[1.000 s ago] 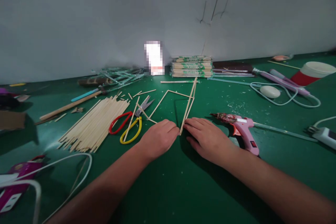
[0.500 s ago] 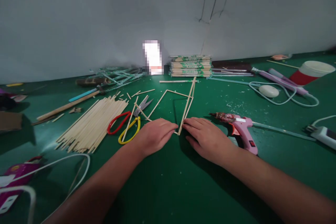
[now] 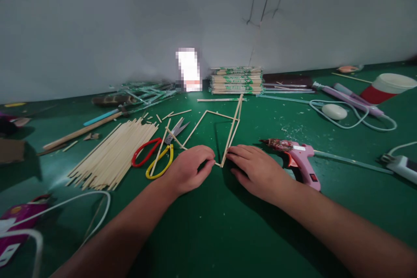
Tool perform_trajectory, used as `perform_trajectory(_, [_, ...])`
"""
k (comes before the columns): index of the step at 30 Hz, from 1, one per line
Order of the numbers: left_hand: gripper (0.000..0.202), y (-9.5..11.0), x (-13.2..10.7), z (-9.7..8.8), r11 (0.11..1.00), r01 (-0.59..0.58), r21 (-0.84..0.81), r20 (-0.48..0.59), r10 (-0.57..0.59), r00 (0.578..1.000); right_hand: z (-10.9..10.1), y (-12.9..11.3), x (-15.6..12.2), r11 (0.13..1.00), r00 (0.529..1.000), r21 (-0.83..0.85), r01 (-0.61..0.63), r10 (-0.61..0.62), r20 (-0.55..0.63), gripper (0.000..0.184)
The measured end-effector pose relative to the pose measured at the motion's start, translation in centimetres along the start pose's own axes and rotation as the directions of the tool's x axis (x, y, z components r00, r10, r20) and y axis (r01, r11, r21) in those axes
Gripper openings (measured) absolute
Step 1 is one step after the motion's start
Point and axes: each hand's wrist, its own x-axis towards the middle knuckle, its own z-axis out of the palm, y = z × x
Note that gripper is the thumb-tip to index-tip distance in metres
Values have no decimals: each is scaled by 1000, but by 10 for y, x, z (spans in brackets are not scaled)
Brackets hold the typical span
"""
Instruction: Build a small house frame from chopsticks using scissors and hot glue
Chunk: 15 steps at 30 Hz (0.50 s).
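On the green table lies a four-sided frame of thin wooden chopsticks (image 3: 194, 128), with another pair of sticks (image 3: 232, 132) rising at its right side. My right hand (image 3: 257, 171) pinches the lower part of these sticks near the front corner. My left hand (image 3: 190, 169) is curled beside the front bar, thumb and forefinger apart, hiding part of that bar. Just left of it are scissors (image 3: 169, 156) with red and yellow handles, a loose stick lying across them. A pink hot glue gun (image 3: 304, 160) lies right of my right hand, a glue stick in its back.
Many loose chopsticks (image 3: 112, 156) lie in a pile at left. Wrapped chopstick bundles (image 3: 236, 81) are stacked by the wall near a bright blurred screen (image 3: 189, 69). White cables, a purple power strip (image 3: 19, 221) and a red-and-white cup (image 3: 387, 89) stand around the edges.
My left hand's fingertips have drawn back left from the front corner, and its thumb and forefinger have parted. My right hand and the frame look unmoved.
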Motion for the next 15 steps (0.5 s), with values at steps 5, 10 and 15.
perform_trajectory(5, [14, -3, -1, 0, 999, 29, -29, -3, -29, 1000, -3, 0, 0, 1000, 1000, 27, 3, -2, -5, 30])
perform_trajectory(10, [15, -1, -3, 0, 998, 9, -68, -29, -11, 1000, -3, 1, -1, 999, 1000, 44, 0, 1, -19, 30])
perform_trajectory(15, [14, 0, -1, 0, 998, -8, -64, -19, 7, 1000, -3, 2, -1, 999, 1000, 50, 3, -3, -9, 28])
